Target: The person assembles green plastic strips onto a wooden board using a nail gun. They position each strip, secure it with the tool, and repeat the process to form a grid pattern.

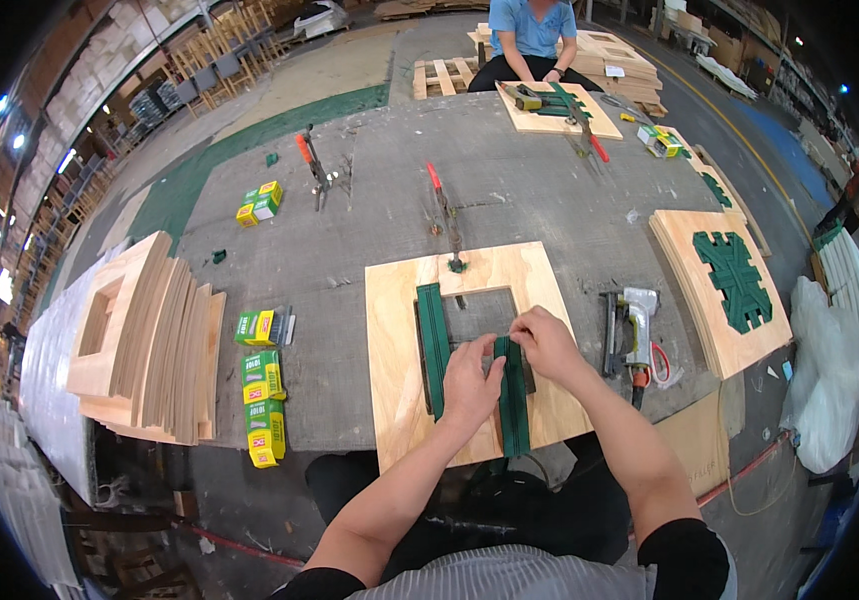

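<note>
A square wooden frame (392, 330) with a rectangular opening lies before me at the table's near edge. One green webbing strap (432, 345) runs along the left side of the opening. A second green strap (514, 415) lies along the right side, its lower end hanging over the frame's near edge. My left hand (471, 382) grips the upper end of this second strap from the left, thumb and fingers together. From the other side, my right hand (546, 343) pinches the same end; its fingertips partly hide the strap. A clamp (446, 220) with a red handle stands at the frame's far edge.
A staple gun (637, 330) lies right of the frame. Yellow-green boxes (262, 375) and stacked wooden frames (149, 350) stand left. Boards with green webbing pieces (734, 280) sit right. Another clamp (313, 160) is farther back. Across the table sits a person (532, 35) in blue.
</note>
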`<state>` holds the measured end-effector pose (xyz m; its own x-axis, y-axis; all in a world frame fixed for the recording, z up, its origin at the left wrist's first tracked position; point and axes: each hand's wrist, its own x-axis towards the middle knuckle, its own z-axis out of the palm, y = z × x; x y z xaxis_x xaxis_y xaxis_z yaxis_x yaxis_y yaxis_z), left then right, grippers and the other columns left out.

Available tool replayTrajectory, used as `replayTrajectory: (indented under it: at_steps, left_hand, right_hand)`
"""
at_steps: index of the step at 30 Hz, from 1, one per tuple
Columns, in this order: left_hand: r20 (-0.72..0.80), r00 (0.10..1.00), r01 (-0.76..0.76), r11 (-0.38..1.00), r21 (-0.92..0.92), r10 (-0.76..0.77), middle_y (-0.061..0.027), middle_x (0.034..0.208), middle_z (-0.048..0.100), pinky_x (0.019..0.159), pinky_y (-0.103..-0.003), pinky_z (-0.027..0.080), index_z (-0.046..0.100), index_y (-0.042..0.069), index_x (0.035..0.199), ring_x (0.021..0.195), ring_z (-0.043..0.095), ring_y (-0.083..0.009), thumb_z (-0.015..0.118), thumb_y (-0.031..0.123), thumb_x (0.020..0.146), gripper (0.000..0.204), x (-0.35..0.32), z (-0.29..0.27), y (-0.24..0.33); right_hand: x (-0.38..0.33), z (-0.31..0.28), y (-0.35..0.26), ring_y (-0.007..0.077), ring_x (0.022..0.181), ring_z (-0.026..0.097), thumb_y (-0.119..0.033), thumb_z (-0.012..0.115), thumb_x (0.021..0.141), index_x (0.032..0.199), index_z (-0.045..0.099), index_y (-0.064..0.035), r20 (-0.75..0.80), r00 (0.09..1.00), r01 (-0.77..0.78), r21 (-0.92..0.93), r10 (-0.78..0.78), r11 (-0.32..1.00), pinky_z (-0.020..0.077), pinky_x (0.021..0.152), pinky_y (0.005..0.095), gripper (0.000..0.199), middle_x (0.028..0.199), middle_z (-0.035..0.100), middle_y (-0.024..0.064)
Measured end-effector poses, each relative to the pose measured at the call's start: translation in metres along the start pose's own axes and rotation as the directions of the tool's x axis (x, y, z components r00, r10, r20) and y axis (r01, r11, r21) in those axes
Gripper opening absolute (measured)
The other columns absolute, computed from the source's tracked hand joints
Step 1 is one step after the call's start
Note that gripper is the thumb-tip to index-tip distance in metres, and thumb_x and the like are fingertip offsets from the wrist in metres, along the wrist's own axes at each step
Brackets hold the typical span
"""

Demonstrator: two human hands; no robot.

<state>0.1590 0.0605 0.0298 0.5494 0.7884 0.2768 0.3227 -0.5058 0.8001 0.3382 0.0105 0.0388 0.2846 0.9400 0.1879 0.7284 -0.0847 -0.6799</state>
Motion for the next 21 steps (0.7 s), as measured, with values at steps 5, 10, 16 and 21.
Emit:
replayTrajectory:
  at_steps: [5, 10, 16, 21]
  left_hand:
    - [0.078, 0.997, -0.017, 0.998, 0.056, 0.013, -0.0196, 0.117, 0.066, 0.099, -0.045, 0.048, 0.06, 0.0, 0.132, 0.112, 0.06, -0.0387, 0.068, 0.01, 0.092, 0.042, 0.007, 0.016, -0.017]
    - [0.077, 0.988, -0.148, 0.976, 0.159, 0.137, -0.0203, 0.133, 0.061, 0.11, -0.047, 0.043, 0.058, -0.001, 0.136, 0.128, 0.052, -0.0426, 0.067, 0.013, 0.094, 0.045, 0.029, 0.026, -0.039]
    - [0.125, 0.967, -0.253, 0.884, 0.394, 0.221, -0.0169, 0.152, 0.048, 0.12, -0.056, 0.031, 0.053, 0.001, 0.143, 0.145, 0.036, -0.0465, 0.062, 0.019, 0.098, 0.049, 0.077, 0.046, -0.06]
    - [0.176, 0.964, -0.263, 0.81, 0.524, 0.199, -0.0111, 0.16, 0.042, 0.123, -0.058, 0.024, 0.049, 0.004, 0.149, 0.15, 0.029, -0.0442, 0.058, 0.024, 0.101, 0.053, 0.094, 0.058, -0.073]
  right_hand:
    - [0.079, 0.019, 0.049, 0.0372, 0.1, 0.065, -0.011, 0.068, 0.09, 0.097, 0.074, -0.0035, 0.018, 0.985, -0.168, -0.09, 0.17, 0.982, 0.052, 0.089, 0.0452, 0.012, 0.101, 0.066, 0.0192]
    - [0.12, 0.024, 0.065, 0.0367, 0.1, 0.067, -0.011, 0.07, 0.089, 0.097, 0.075, -0.003, 0.012, 0.978, -0.203, -0.139, 0.206, 0.969, 0.0529, 0.088, 0.0448, 0.012, 0.104, 0.068, 0.0203]
    - [0.136, 0.022, 0.064, 0.0345, 0.09, 0.071, -0.01, 0.075, 0.084, 0.094, 0.076, -0.0001, 0.073, 0.973, -0.212, -0.081, 0.218, 0.974, 0.0555, 0.081, 0.0419, 0.015, 0.096, 0.073, 0.0201]
    - [0.146, 0.018, 0.062, 0.0289, 0.086, 0.072, -0.009, 0.076, 0.083, 0.094, 0.076, 0.0012, 0.148, 0.949, -0.28, -0.01, 0.279, 0.96, 0.0559, 0.078, 0.0393, 0.015, 0.092, 0.075, 0.0177]
